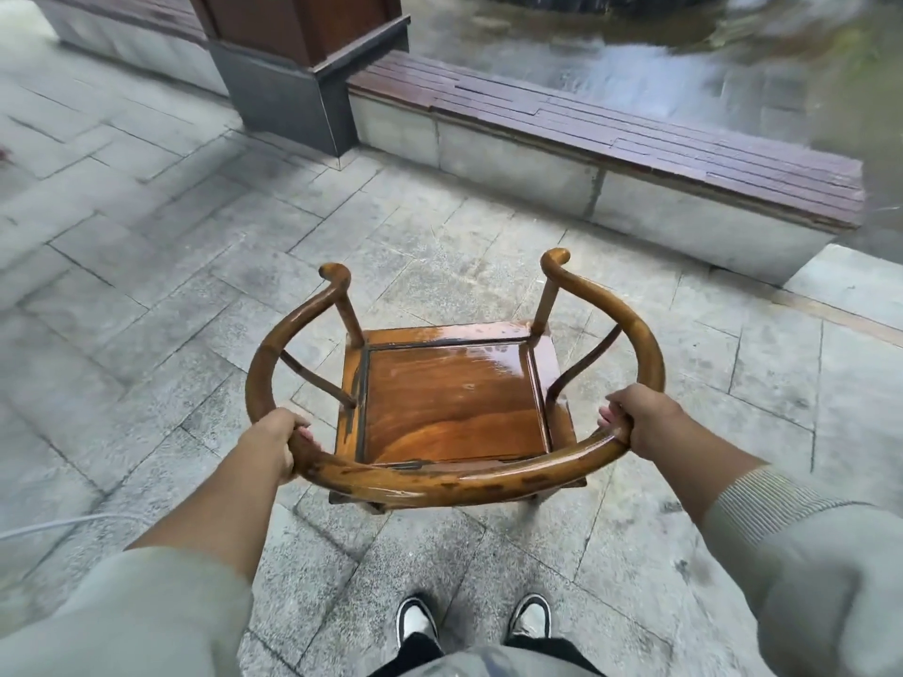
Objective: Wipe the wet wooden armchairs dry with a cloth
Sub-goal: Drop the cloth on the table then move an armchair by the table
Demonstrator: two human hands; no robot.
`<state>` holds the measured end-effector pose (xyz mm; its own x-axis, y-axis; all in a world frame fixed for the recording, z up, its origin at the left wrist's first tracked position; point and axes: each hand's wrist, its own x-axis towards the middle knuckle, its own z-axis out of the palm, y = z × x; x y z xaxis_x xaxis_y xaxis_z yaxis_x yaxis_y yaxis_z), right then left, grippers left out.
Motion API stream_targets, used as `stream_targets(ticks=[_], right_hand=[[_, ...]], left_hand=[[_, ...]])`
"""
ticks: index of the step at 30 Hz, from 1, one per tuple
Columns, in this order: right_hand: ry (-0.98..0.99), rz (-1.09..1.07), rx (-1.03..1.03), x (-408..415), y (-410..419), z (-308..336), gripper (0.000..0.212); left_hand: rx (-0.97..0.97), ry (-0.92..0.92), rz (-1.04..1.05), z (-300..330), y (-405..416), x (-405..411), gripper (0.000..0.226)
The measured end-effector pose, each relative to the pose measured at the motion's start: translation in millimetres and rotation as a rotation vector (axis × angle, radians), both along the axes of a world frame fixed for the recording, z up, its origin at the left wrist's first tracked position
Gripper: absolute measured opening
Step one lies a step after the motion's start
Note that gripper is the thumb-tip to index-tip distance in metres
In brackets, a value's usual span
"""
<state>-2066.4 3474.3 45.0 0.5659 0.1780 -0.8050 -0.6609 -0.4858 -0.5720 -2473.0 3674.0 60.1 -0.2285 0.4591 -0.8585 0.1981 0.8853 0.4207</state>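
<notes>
The wooden armchair [452, 383] is seen from behind and above, standing on the grey stone paving [146, 285] just ahead of the person's shoes [471, 623], with its open front turned toward a low wall topped by a dark bench [635, 134]. Its curved top rail [449, 481] is gripped at both ends of the back: the left hand [278, 439] is wrapped around the rail on the left, and the right hand [630, 417] is curled around it on the right. No cloth is visible anywhere, so wiping is judged not to have begun; the chair appears to be carried or repositioned first. A film of water is seen on the seat [452, 398], brightest along its far edge, and the rail shines as though wet as well. The main risk is judged to lie there: a glossy wet rail could slide through the fingers, and the chair could be dropped or tilted toward the feet. The paving also looks damp in patches, so footing could be lost while the load is held in front. If the chair is tipped, the pooled water could be run off the seat onto the legs or shoes. A pale cable [53, 525] lying at the left could be caught underfoot.
</notes>
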Motion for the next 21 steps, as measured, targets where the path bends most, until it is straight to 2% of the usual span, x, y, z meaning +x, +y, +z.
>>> stream_targets(ticks=[2,5,7,10,13,16,18,21], right_hand=[[0.067,-0.022,0.08,0.8,-3.4,0.8,0.004],[0.137,-0.031,0.16,2.9,-7.2,5.5,0.004],[0.221,-0.043,0.202,3.5,-11.2,8.9,0.007],[0.317,-0.096,0.3,3.0,-15.2,11.3,0.004],[0.355,-0.151,0.391,0.8,-17.4,10.7,0.008],[0.329,-0.183,0.364,0.9,-14.4,8.5,0.018],[0.309,-0.188,0.318,1.9,-11.8,4.5,0.029],[0.304,-0.188,0.306,1.4,-6.4,5.9,0.033]], left_hand=[[0.057,0.011,0.045,-3.3,-2.6,-0.1,0.008],[0.132,-0.003,0.123,-9.5,-2.1,-2.8,0.028],[0.145,-0.024,0.142,-11.1,-1.7,-3.6,0.028],[0.122,-0.143,0.199,-11.1,-5.1,-3.8,0.012],[0.118,-0.361,0.285,-10.2,-7.2,-8.0,0.027],[0.084,-0.434,0.343,-14.3,-7.0,-9.5,0.033],[0.088,-0.421,0.341,-15.1,-6.2,-7.3,0.036],[0.095,-0.43,0.358,-15.5,0.6,-8.2,0.034]])
